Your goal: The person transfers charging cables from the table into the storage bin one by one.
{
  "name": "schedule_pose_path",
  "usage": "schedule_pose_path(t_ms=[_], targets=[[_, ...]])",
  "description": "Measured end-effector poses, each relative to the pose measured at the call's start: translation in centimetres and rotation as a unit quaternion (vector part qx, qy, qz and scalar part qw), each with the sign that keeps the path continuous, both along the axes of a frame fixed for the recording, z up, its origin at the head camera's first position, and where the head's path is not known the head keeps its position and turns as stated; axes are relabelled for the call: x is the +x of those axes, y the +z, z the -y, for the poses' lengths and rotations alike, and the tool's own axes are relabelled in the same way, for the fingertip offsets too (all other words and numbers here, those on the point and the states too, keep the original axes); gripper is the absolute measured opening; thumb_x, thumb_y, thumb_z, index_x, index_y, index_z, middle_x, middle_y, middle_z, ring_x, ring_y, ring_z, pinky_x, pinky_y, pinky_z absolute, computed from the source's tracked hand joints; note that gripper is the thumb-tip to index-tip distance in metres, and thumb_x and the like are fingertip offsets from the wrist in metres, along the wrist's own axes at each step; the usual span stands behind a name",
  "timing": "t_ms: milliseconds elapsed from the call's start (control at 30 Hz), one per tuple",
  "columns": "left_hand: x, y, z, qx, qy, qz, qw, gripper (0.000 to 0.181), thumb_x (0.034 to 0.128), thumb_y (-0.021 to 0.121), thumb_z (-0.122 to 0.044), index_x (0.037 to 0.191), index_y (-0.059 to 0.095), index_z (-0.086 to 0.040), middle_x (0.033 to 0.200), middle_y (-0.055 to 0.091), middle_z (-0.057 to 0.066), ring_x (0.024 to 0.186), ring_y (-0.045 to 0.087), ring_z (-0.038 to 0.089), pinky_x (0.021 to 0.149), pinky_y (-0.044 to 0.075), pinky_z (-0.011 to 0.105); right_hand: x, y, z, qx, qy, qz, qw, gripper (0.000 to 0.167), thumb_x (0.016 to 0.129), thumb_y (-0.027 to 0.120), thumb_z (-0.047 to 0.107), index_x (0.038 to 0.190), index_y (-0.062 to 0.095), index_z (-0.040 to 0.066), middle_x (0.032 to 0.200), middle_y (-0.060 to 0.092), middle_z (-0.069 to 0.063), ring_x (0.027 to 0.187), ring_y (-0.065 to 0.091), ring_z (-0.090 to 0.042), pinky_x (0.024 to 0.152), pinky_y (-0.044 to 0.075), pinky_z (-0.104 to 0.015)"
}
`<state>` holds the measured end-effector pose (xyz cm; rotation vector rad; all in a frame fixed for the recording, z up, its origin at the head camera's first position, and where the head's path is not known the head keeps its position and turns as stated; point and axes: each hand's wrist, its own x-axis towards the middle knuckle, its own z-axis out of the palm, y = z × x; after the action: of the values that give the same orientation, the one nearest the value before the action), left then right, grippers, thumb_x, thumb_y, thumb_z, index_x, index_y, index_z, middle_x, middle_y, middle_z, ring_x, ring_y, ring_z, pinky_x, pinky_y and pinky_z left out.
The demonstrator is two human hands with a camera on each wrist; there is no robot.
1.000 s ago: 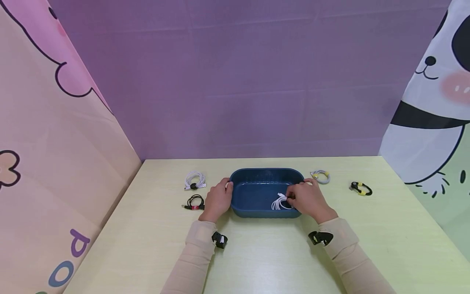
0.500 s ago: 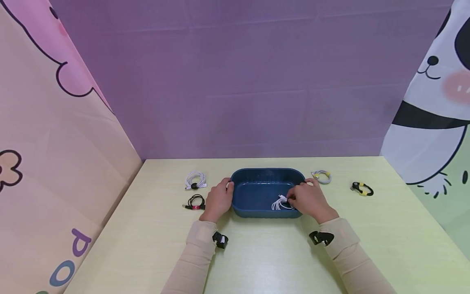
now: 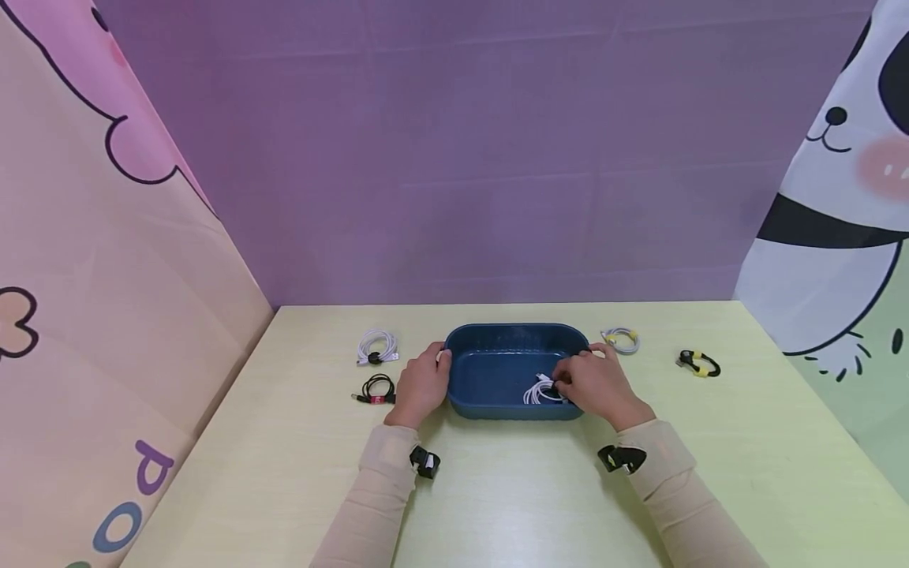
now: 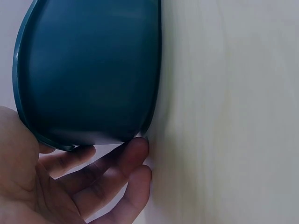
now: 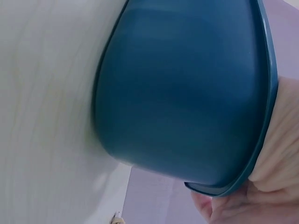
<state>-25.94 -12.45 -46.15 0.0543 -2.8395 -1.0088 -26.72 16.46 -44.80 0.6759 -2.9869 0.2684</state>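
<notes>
An oblong, deep-blue, round-cornered plastic tray (image 3: 490,412) stands upright on the pale wooden counter (image 3: 497,493) between the hands, its open top up. Inside, in the near right corner, lies a bundled white cable (image 3: 540,392); judging by this layout, one bundle is in and four remain outside: a white coil with a black tie (image 3: 390,345) and a black coil with a red label (image 3: 378,400) to the left, a pale coil with yellow ties (image 3: 631,338) and a black loop with yellow ties (image 3: 701,371) to the right. The tray's long axis runs left to right; the white cable's plug points away, slightly left. The left hand (image 3: 422,386) grasps one end wall, the right hand (image 3: 600,388) the other; whether its fingers also pinch the white cable, I cannot tell.
</notes>
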Motion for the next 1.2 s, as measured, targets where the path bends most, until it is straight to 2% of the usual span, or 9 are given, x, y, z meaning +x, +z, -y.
schedule_pose_path(t_ms=[133, 367, 500, 633, 800, 933, 1000, 1067, 1200], targets=[[0.0, 0.1, 0.0, 0.000, 0.001, 0.001, 1.0000, 0.041, 0.1098, 0.044, -0.034, 0.141, 0.060, -0.013, 0.111, 0.075, 0.014, 0.092, 0.071, 0.034, 0.072, 0.053, 0.045, -0.1, 0.0, 0.0, -0.018, -0.005, 0.008, 0.9998, 0.013, 0.095, 0.070, 0.017, 0.104, 0.078, 0.015, 0.074, 0.073, 0.008, 0.088, 0.069, -0.018, 0.112, 0.029, -0.059], [0.1, 0.1, 0.1, -0.001, 0.001, 0.000, 1.0000, 0.039, 0.1095, 0.045, -0.032, 0.140, 0.060, -0.012, 0.111, 0.075, 0.015, 0.094, 0.071, 0.036, 0.073, 0.054, 0.048, -0.3, 0.0, 0.0, -0.029, -0.002, 0.011, 0.9995, 0.016, 0.093, 0.072, 0.018, 0.107, 0.077, 0.013, 0.075, 0.071, 0.010, 0.081, 0.070, -0.013, 0.112, 0.029, -0.060], [0.1, 0.0, 0.1, 0.000, 0.003, 0.001, 1.0000, 0.040, 0.1096, 0.045, -0.033, 0.140, 0.060, -0.013, 0.113, 0.075, 0.015, 0.097, 0.071, 0.037, 0.075, 0.055, 0.049, -0.3, 0.2, -0.1, -0.035, 0.013, -0.020, 0.9991, 0.016, 0.091, 0.075, 0.020, 0.106, 0.076, 0.013, 0.076, 0.069, 0.009, 0.080, 0.069, -0.014, 0.107, 0.036, -0.061], [0.0, -0.1, 0.1, 0.000, 0.004, 0.001, 1.0000, 0.040, 0.1097, 0.044, -0.034, 0.140, 0.060, -0.013, 0.114, 0.075, 0.015, 0.097, 0.072, 0.037, 0.075, 0.055, 0.049, -0.5, 0.5, -0.5, -0.076, 0.028, -0.076, 0.9938, 0.011, 0.092, 0.074, 0.017, 0.101, 0.076, 0.010, 0.083, 0.070, 0.002, 0.079, 0.065, -0.017, 0.090, 0.049, -0.050], [0.0, -0.1, 0.1, 0.003, 0.002, 0.000, 1.0000, 0.040, 0.1097, 0.045, -0.033, 0.140, 0.060, -0.012, 0.114, 0.075, 0.015, 0.094, 0.071, 0.036, 0.073, 0.054, 0.047, -0.9, 0.5, -1.5, -0.195, 0.004, -0.130, 0.9720, 0.010, 0.096, 0.066, 0.009, 0.102, 0.073, 0.005, 0.090, 0.068, -0.006, 0.077, 0.059, -0.020, 0.069, 0.050, -0.036], [-0.1, -0.1, 0.1, 0.002, 0.001, 0.001, 1.0000, 0.041, 0.1098, 0.044, -0.034, 0.141, 0.060, -0.012, 0.115, 0.075, 0.015, 0.097, 0.072, 0.037, 0.075, 0.055, 0.049, -1.6, 0.0, -2.6, -0.315, -0.051, -0.168, 0.9328, 0.015, 0.099, 0.058, 0.004, 0.105, 0.071, 0.001, 0.093, 0.065, -0.011, 0.078, 0.058, -0.021, 0.069, 0.047, -0.029], [-0.1, -0.1, 0.1, 0.002, 0.001, 0.005, 1.0000, 0.041, 0.1099, 0.044, -0.034, 0.141, 0.060, -0.013, 0.115, 0.075, 0.014, 0.098, 0.071, 0.037, 0.076, 0.055, 0.049, -1.9, -0.3, -3.2, -0.346, -0.082, -0.179, 0.9175, 0.017, 0.099, 0.056, 0.003, 0.106, 0.070, 0.000, 0.094, 0.064, -0.014, 0.077, 0.058, -0.023, 0.069, 0.045, -0.028], [0.0, -0.1, 0.1, 0.003, 0.001, 0.009, 1.0000, 0.041, 0.1100, 0.043, -0.035, 0.141, 0.059, -0.013, 0.116, 0.075, 0.014, 0.096, 0.071, 0.036, 0.076, 0.055, 0.048, -2.2, -0.7, -3.8, -0.349, -0.111, -0.177, 0.9133, 0.017, 0.099, 0.056, 0.005, 0.109, 0.069, -0.001, 0.097, 0.063, -0.016, 0.077, 0.058, -0.025, 0.068, 0.044, -0.028], [0.0, 0.1, 0.1, 0.001, 0.004, 0.011, 0.9999, 0.041, 0.1100, 0.044, -0.035, 0.141, 0.059, -0.013, 0.118, 0.075, 0.014, 0.098, 0.071, 0.036, 0.078, 0.055, 0.049, -2.8, -1.5, -5.0, -0.345, -0.153, -0.136, 0.9158, 0.024, 0.099, 0.058, 0.007, 0.120, 0.065, -0.002, 0.113, 0.058, -0.020, 0.081, 0.062, -0.029, 0.070, 0.045, -0.030]])
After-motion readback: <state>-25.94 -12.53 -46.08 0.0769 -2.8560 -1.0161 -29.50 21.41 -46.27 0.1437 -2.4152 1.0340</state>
